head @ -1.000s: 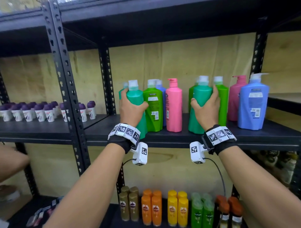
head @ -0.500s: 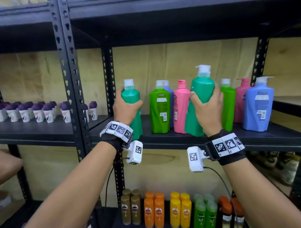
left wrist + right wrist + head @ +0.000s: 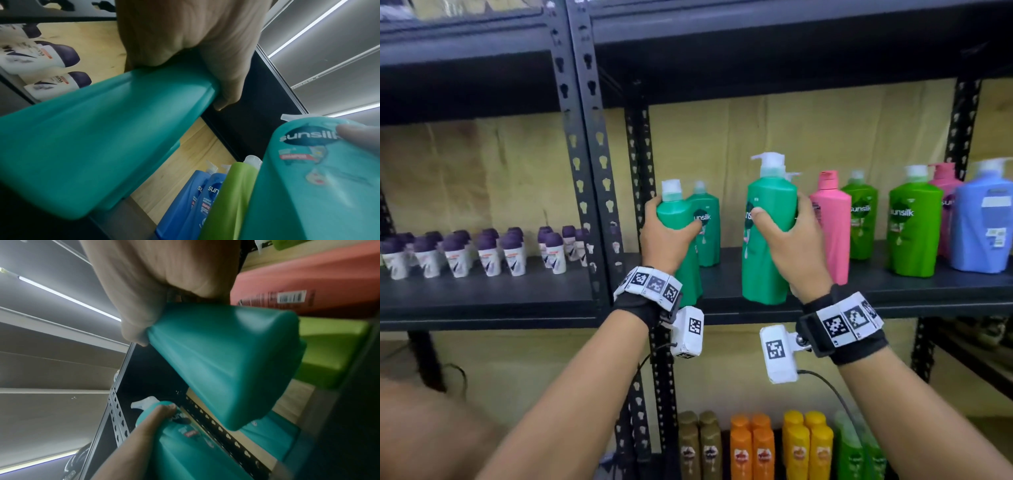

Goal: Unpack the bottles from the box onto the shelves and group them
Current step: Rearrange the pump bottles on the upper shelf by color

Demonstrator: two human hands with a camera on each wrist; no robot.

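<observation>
While both hands are raised to the middle shelf (image 3: 859,301), each has a teal bottle in its grasp:

Left hand (image 3: 669,236): fingers and thumb curled round the upper body of a teal bottle with a white cap (image 3: 678,219); the thumb lies across its front. In the left wrist view the thumb and fingers wrap the same bottle (image 3: 92,146) near its shoulder.

Right hand (image 3: 787,246): curled round a teal pump bottle (image 3: 767,267), thumb on the front label, fingers behind. Its base shows bare in the right wrist view (image 3: 236,366).

Held bottles: both upright, near the front edge of the shelf; whether their bases touch it cannot be told. They stand apart, with a gap between them.

Third teal bottle (image 3: 709,233): stands on the shelf just behind and right of the left hand's bottle, label facing out.

Neighbours to the right: a pink bottle (image 3: 832,233) just beside the right hand, then two green bottles (image 3: 914,236), another pink one behind, and a blue pump bottle (image 3: 983,233) at the far right.

Left bay: rows of small white roll-on bottles with purple caps (image 3: 482,250).

Lower shelf: olive, orange, yellow and green bottles (image 3: 756,448) in pairs.
</observation>
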